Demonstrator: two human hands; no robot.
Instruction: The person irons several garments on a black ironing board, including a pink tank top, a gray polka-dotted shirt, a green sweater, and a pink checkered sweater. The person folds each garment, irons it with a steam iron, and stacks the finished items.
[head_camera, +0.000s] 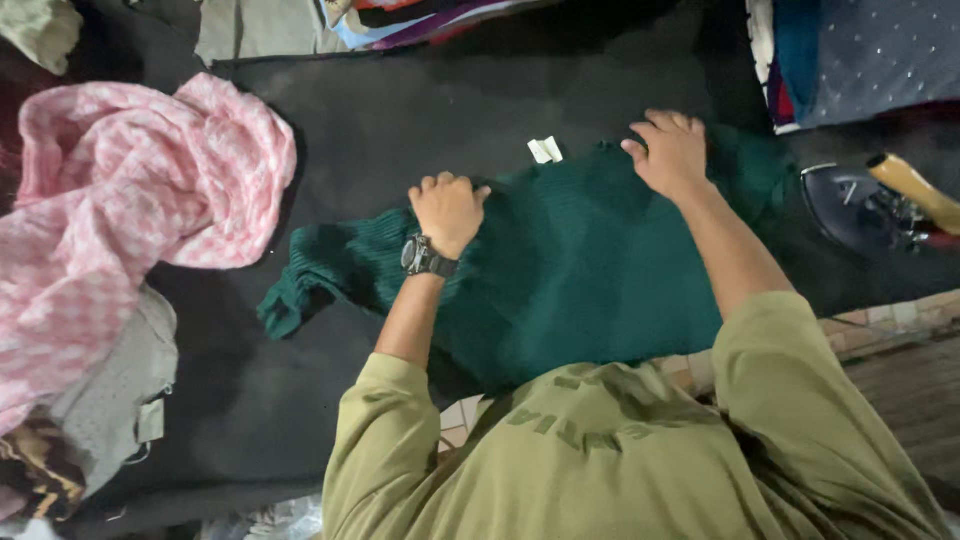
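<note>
Olive-sleeved arms reach over a black-covered counter (400, 120) where a dark green knitted sweater (570, 270) lies mostly flattened, one sleeve still bunched at left, the right hand (668, 150) pressing open-palmed near its collar, the left hand (447, 210) loosely curled on it.

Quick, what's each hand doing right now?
Left hand: curled shut, knuckles pressing on the green sweater.
Right hand: open, flat on the sweater, holding nothing.
</note>
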